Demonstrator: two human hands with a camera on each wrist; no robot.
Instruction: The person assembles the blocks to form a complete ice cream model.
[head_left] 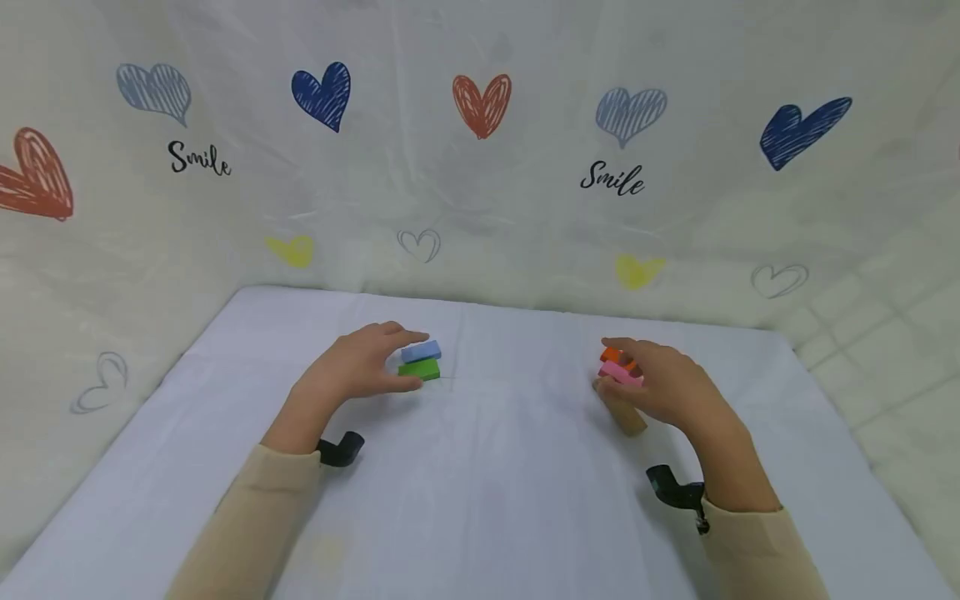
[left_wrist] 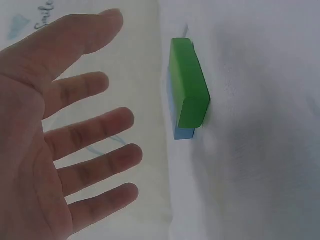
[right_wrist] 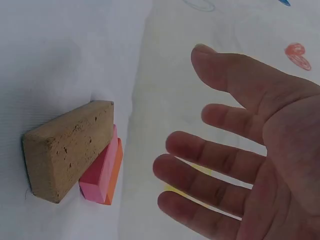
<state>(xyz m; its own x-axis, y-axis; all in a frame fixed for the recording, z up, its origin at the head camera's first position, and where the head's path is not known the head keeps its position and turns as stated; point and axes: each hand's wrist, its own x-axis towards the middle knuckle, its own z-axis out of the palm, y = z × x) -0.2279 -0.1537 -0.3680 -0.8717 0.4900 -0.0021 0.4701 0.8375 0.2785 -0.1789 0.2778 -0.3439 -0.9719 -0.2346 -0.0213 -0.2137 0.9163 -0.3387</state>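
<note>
On the white, cloth-covered counter [head_left: 480, 492], a pale blue rectangular block [head_left: 422, 351] and a bright green rectangular block [head_left: 422, 370] are being flanked by the wide, unfilled grip of the left hand [head_left: 367, 362], left of the middle and toward the far edge. Nearer the far right corner, an orange painted block [head_left: 611, 354], a pink rectangular block [right_wrist: 100, 172] and a bulkier brown block with dark specks [right_wrist: 67, 147] are being partly covered in the head view by the right hand [head_left: 667, 381], whose grip is likewise being held wide around nothing. Were either grip narrowed unevenly, a block could be pushed askew by its neighbour; the slanting brown block could be swung aside by a low fingertip. Less room is being left before the far edge and patterned backdrop [head_left: 525, 225]; more is being offered between the groups and toward the near edge.
</note>
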